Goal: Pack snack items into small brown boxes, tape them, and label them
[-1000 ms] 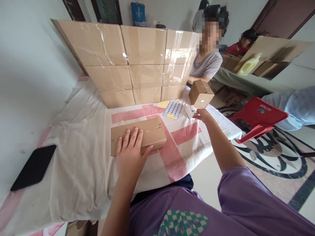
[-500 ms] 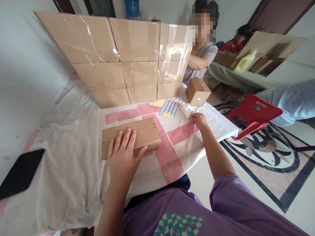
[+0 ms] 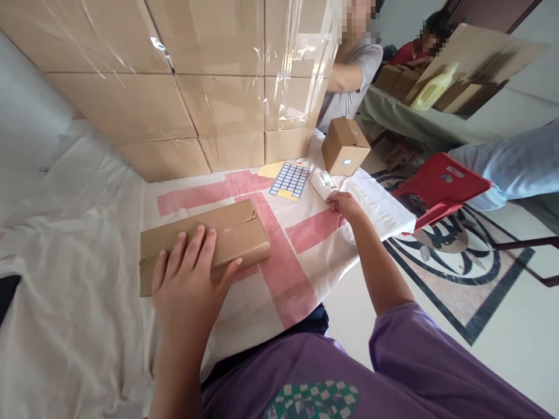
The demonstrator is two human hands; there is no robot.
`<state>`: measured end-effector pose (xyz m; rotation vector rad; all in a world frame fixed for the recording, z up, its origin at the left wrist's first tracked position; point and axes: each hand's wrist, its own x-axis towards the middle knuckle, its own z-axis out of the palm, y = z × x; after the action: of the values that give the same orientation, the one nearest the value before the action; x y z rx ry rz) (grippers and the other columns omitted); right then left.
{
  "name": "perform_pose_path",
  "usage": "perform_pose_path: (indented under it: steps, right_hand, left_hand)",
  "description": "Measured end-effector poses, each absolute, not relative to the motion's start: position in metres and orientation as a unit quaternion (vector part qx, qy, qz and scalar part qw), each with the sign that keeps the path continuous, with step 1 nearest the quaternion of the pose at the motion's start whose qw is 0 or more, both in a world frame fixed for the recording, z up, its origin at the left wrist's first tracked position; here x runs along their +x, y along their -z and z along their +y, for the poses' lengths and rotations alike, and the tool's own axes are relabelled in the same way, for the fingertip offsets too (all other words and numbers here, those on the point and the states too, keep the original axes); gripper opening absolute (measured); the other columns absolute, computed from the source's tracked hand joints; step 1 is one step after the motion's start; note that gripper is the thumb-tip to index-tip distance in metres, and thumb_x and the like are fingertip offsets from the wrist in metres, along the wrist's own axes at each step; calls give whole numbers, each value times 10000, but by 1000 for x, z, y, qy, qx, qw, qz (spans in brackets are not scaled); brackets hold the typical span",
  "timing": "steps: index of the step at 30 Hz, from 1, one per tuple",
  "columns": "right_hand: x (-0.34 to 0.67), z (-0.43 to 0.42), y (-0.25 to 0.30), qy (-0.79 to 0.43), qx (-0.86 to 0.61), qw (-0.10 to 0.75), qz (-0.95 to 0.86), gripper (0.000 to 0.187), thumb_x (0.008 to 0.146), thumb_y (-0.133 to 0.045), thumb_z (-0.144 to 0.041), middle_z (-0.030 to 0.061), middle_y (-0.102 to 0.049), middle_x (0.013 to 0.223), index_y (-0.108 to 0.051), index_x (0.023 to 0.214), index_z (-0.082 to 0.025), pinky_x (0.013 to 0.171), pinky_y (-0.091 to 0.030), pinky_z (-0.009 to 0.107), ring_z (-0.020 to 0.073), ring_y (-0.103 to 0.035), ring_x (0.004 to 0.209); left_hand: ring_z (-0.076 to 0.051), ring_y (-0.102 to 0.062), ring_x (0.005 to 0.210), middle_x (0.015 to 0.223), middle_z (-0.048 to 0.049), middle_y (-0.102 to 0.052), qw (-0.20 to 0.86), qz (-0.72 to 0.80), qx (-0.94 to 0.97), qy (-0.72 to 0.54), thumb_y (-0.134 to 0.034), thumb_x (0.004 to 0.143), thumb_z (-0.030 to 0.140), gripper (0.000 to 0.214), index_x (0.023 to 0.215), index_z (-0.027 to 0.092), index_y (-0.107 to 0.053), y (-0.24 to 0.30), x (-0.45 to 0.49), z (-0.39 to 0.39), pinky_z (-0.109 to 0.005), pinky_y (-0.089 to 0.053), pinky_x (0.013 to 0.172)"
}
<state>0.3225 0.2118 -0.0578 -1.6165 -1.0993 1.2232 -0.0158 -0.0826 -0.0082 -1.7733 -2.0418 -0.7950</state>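
Observation:
A flat, closed brown cardboard box (image 3: 233,224) lies on the table in front of me. My left hand (image 3: 187,279) rests on its top with the fingers stretched out and the thumb along its near edge. Farther right stands a small white tape dispenser (image 3: 322,185) with a roll in it. At its near end my right hand (image 3: 343,205) has its fingertips pinched together. Whatever thin piece is between those fingertips is too small to make out. Beside the dispenser lies a sheet of blue-bordered labels (image 3: 290,180) on yellowish backing.
A tall wall of taped cardboard boxes (image 3: 227,110) stands along the back of the cloth-covered table (image 3: 244,317). A small carton (image 3: 345,148) sits at the back right. A person (image 3: 349,75) is behind it. A red plastic chair (image 3: 441,189) stands right of the table.
My view has tilted down and come closer to the table. The left hand stays on the flat box, and the right hand stays at the dispenser's near end.

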Motion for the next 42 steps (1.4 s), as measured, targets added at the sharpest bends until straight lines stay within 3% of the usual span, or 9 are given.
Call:
perform_pose_path:
  steps: [6,10,12,15,21,26,33,37,42]
  right_hand:
    - [271,134,24,-445,-620,428,-484,165,814,-695,-268,-27,-499,582,-614,690,-196,566,-418,249,113,-480,555]
    - [203,70,-19,-503,-397,409,-649,157,795,-748,-388,59,-682,1090,-731,773,-234,910,-501,361,240,-637,1087]
    - [171,49,-40,-499,-326,366,-715,140,813,-752,-390,69,-638,1269,-755,780,-254,1087,-428,438,292,-528,1343]
    - [137,36,-56,-474,-316,298,-766,100,857,-720,-336,67,-595,1368,-778,810,-270,1214,-292,519,316,-386,1484]
    - [119,42,-53,-404,-349,276,-799,111,857,-707,-255,20,-445,1584,-807,885,-294,1252,-207,590,337,-199,1586]
    - [122,46,-62,-436,-300,241,-813,131,867,-698,-280,28,-502,1554,-817,920,-296,1261,-233,551,317,-228,1593]
    - [99,40,-64,-359,-355,256,-825,54,799,-757,-263,-6,-464,1592,-806,788,-282,1256,-87,669,397,-98,1606]
    - [94,42,-60,-360,-384,252,-812,78,795,-735,-230,27,-521,1537,-781,741,-263,1242,-119,692,403,-171,1583]
    - [95,44,-60,-405,-318,270,-814,99,829,-705,-257,11,-590,1460,-789,792,-296,1263,-189,612,342,-304,1548]
  left_hand:
    - [-396,-497,1447,1534,-103,-567,161,-715,-620,281,-594,964,541,657,1542,243,-500,9,-15,-81,-560,-303,1239]
    - [-396,-497,1446,1531,-105,-571,162,-726,-610,274,-574,971,548,640,1517,218,-529,8,-13,-78,-569,-311,1228]
    - [-392,-513,1433,1524,-105,-578,168,-727,-606,276,-573,970,552,635,1506,213,-539,8,-12,-77,-565,-320,1220]
    - [-388,-531,1416,1517,-102,-586,176,-724,-605,281,-582,967,551,620,1482,208,-557,8,-10,-76,-560,-327,1213]
    - [-383,-517,1429,1512,-136,-587,168,-732,-581,314,-606,956,492,637,1484,153,-495,8,-6,-75,-550,-318,1225]
    - [-372,-527,1426,1533,-182,-556,178,-726,-576,330,-611,956,477,540,1354,120,-535,10,-6,-74,-525,-343,1215]
    - [-366,-462,1485,1563,-259,-488,196,-730,-541,368,-600,963,509,475,1222,113,-559,15,-1,-71,-519,-380,1206]
    - [-370,-464,1481,1540,-277,-507,189,-729,-537,380,-605,958,500,440,1166,114,-580,18,0,-69,-515,-405,1187]
    - [-350,-531,1433,1491,-260,-570,172,-741,-534,368,-640,922,461,527,1299,104,-546,17,-4,-68,-503,-413,1187]
